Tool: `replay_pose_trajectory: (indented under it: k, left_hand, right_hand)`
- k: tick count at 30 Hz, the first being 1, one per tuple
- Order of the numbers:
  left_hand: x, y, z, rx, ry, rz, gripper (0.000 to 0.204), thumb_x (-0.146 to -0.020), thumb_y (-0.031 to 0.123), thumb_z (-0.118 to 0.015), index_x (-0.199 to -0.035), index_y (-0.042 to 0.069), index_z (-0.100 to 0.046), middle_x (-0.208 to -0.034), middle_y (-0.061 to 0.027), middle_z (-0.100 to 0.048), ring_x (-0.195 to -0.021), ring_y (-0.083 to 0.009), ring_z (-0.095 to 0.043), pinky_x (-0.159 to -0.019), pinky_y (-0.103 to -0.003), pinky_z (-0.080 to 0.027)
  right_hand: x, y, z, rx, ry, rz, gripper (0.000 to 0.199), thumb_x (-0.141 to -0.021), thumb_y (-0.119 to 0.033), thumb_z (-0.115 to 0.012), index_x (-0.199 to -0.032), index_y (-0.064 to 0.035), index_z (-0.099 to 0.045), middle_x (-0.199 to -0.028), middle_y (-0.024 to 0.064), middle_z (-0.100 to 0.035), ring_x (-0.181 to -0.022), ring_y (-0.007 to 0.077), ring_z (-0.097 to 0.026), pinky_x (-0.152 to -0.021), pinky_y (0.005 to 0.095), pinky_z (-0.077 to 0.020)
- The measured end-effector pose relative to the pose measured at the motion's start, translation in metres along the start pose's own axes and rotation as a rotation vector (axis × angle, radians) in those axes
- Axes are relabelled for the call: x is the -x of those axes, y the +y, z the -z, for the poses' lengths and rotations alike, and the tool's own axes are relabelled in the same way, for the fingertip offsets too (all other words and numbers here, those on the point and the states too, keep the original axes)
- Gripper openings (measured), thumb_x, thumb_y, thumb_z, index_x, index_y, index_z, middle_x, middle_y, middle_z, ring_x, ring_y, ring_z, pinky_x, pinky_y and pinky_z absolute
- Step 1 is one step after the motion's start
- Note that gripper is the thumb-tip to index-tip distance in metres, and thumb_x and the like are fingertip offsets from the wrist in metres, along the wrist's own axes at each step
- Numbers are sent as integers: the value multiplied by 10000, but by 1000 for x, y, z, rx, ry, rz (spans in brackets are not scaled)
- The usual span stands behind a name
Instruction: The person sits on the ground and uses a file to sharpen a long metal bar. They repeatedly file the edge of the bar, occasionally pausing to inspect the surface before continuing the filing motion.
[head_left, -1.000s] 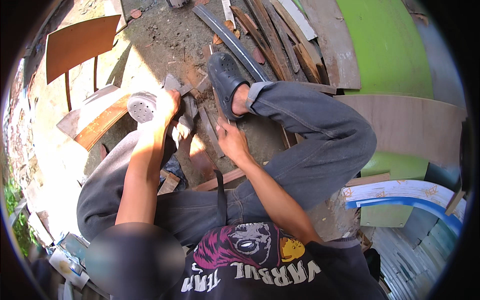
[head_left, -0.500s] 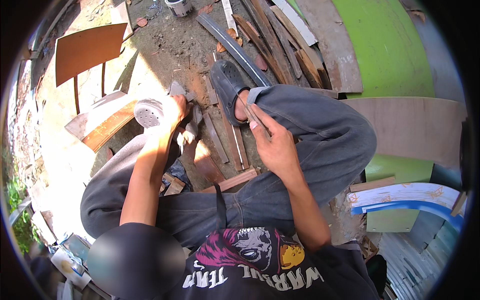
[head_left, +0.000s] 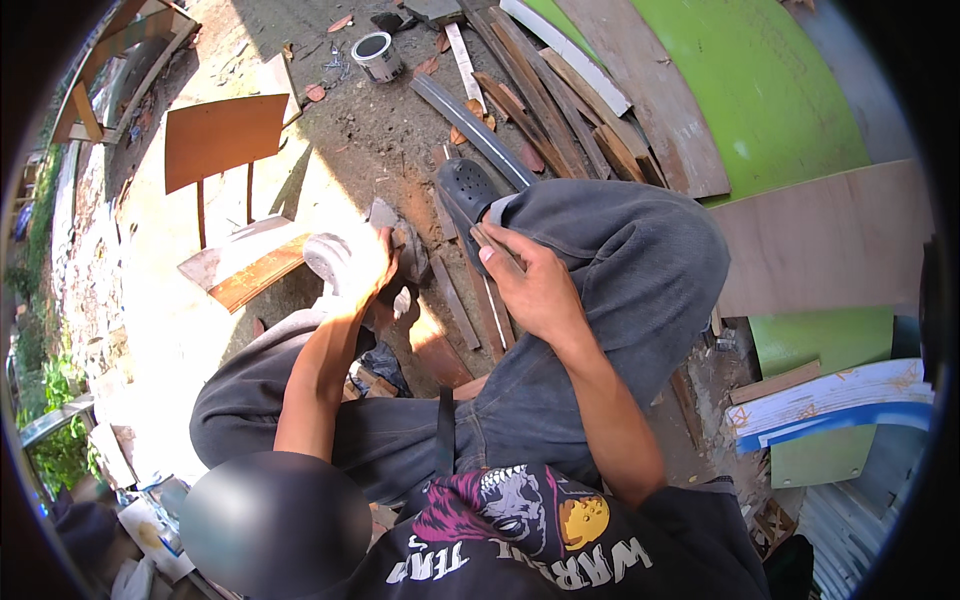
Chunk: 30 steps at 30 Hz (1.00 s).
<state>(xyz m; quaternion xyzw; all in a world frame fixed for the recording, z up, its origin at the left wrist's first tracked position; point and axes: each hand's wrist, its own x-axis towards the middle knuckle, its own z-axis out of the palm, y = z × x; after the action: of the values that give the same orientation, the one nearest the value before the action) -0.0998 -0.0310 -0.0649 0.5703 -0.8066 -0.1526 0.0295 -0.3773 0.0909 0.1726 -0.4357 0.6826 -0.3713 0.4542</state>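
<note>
My right hand [head_left: 535,290], above my right shin, is closed on a thin wooden strip [head_left: 483,237]. The strip's end points toward the black clog [head_left: 465,190] on my right foot. In strong sunlight, my left hand [head_left: 378,265] is closed beside the clog [head_left: 324,258] on my left foot. A grey angular piece [head_left: 382,214] shows just beyond its knuckles; glare hides whether the fingers hold it. Next to that hand lies a crumpled grey thing [head_left: 411,258], partly in shadow. Between my legs several narrow wooden strips [head_left: 455,303] lie on the ground.
A paint can [head_left: 376,58] stands ahead. A grey bar [head_left: 470,130] and a pile of long planks [head_left: 545,95] lie at the far right, beside green panels [head_left: 760,100]. An orange-brown board [head_left: 224,142] stands on thin legs at the left. A plywood sheet [head_left: 820,240] lies right.
The whole view has shifted, bringing more of the far ground in. My right hand has moved a little left, closer to the black clog, with the strip. My left hand stays beside its clog.
</note>
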Motion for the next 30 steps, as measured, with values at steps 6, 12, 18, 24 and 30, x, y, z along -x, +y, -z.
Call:
replay_pose_trajectory:
  k: [6,12,18,24,30]
  left_hand:
    - [8,51,51,270,170,2,342,-881,193,-644,-1172,58,-524,-947,-202,-668,-903,-393,-671,-769,-452,-528]
    - [11,71,89,843,260,6,292,-887,231,-565,-1103,49,-491,-863,-144,-621,-791,-299,-637,-710,-397,-510]
    - [23,100,128,1699,-323,34,385,-931,460,-408,-1090,115,-468,-818,-41,-515,-650,-160,-497,-589,-317,-454]
    - [58,123,166,1675,-424,185,482,-963,521,-267,-969,103,-507,-731,-30,-515,-567,-165,-507,-530,-328,-455]
    - [71,145,182,1417,-374,141,446,-1021,438,-271,-922,61,-489,-767,-49,-537,-604,-163,-550,-551,-325,-488]
  right_hand:
    - [2,4,-4,39,44,14,412,-974,-273,-625,-1299,-20,-637,-1206,195,-700,-1134,253,-666,-977,332,-477]
    - [-2,3,-33,-74,-11,131,379,-936,-281,-636,-1247,-70,-681,-1198,209,-689,-1161,352,-647,-987,373,-488]
    - [1,1,-45,-72,44,230,343,-933,-212,-665,-1239,-60,-688,-1123,191,-726,-1080,269,-699,-919,325,-517]
    - [5,-3,-45,-150,49,324,378,-913,-188,-736,-1258,-44,-681,-1103,173,-740,-1018,168,-698,-874,294,-530]
    - [14,-5,-50,-153,71,410,372,-898,-116,-753,-1253,-31,-686,-1065,132,-743,-927,114,-678,-806,265,-532]
